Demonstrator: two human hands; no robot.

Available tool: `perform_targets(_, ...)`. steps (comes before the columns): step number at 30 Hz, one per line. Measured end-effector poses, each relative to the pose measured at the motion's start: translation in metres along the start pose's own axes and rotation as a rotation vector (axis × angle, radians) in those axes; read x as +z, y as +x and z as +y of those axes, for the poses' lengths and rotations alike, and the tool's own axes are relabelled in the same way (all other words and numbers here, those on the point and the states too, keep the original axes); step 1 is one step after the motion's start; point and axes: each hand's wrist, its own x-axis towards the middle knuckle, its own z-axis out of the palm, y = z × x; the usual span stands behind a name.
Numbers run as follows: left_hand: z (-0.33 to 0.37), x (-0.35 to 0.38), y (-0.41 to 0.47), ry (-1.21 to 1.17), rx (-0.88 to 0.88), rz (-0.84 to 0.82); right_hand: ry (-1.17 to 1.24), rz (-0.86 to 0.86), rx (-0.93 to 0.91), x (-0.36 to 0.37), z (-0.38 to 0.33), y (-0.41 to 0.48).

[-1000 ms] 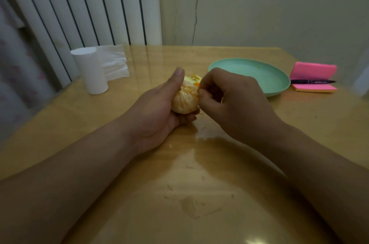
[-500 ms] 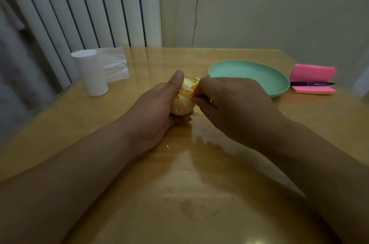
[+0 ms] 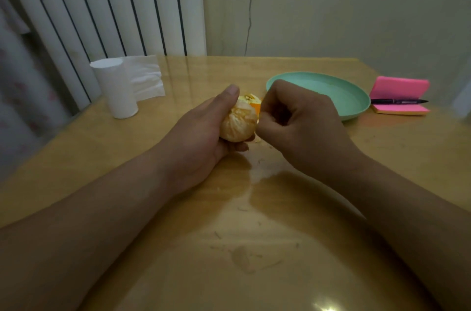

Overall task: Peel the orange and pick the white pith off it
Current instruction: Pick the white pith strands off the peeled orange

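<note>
Most of the rind is already off the orange [image 3: 238, 120], which is sitting dead centre of the frame, and pale pith [image 3: 233, 113] is webbing over the side facing the camera. The left hand [image 3: 204, 132] is cupping it from the left and underneath, thumb lying over the top. The right hand [image 3: 300, 122] is curling tight against the fruit's right side, fingertips pinching at the pith, though the strand itself is too small to see.

I'm guessing it's handling light, soft and a bit slick, with bare segments bursting if squeezed. So a loose cradle plus nail-tip picking at lifted pith edges is looking smarter than gripping hard.

A peel scrap [image 3: 253, 103] is poking up just behind the fruit. Further out on the table [image 3: 254, 221], a green plate [image 3: 356, 104] is sitting right of centre, pink sticky notes [image 3: 400, 87] with a pen [image 3: 397, 101] at the right edge, and a tissue roll [image 3: 114, 89] at the left.
</note>
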Motion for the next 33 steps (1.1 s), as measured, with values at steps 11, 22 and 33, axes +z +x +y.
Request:
perform_targets(11, 0.003, -0.005, 0.002, -0.086, -0.023, 0.056, 0.007, -0.058, -0.003, 0.003, 0.009, 0.000)
perform_targets(22, 0.000, -0.003, 0.003, 0.066, 0.005, 0.074, -0.380, -0.059, -0.215, -0.003, -0.004, 0.004)
perform_targets(33, 0.002, 0.001, -0.003, 0.080, 0.045, 0.036, -0.308, 0.027, -0.161, -0.001, -0.006, 0.003)
